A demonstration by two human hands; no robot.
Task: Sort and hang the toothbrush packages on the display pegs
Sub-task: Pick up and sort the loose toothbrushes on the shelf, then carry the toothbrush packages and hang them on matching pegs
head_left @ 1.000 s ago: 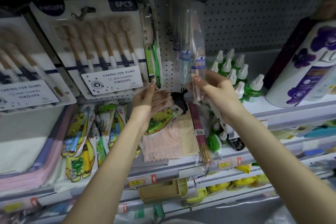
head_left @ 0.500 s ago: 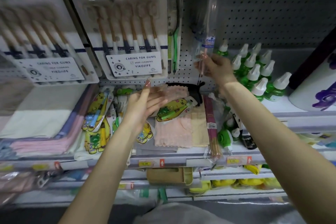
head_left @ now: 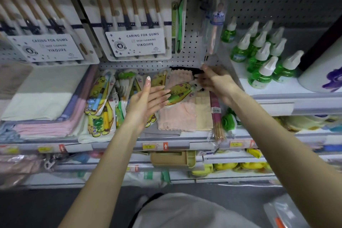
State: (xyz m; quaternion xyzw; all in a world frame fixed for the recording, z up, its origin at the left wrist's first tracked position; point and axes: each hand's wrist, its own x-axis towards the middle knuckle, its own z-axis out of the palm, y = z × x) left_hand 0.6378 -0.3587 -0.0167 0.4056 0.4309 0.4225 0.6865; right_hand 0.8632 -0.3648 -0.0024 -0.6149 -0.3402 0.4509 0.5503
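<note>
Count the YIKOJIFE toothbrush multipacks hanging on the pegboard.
2. The left multipack hangs at the picture's left edge; the centre multipack hangs beside it, left of the green toothbrush package. Others may hide behind.

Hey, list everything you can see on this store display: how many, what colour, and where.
six-brush cards: two, white with brown handles, hanging upper left on the pegboard
green toothbrush pack: one, green, hanging right of the cards
clear tube packs: count unclear, transparent, hanging top centre
cartoon toothbrush packs: several, yellow, piled below the cards
single cartoon pack: one, yellow with a green brush, lying on the peach towel
folded towels: a stack, white, pink and purple, lower left
incense bundle: one, maroon wrapper, right of the peach towel
green bottles: about ten, white caps, right of the tube packs
large bottle: one, white with purple flowers, far right
left hand: open, fingertips by the single cartoon pack
right hand: blurred, stretched toward that pack's upper end
</note>
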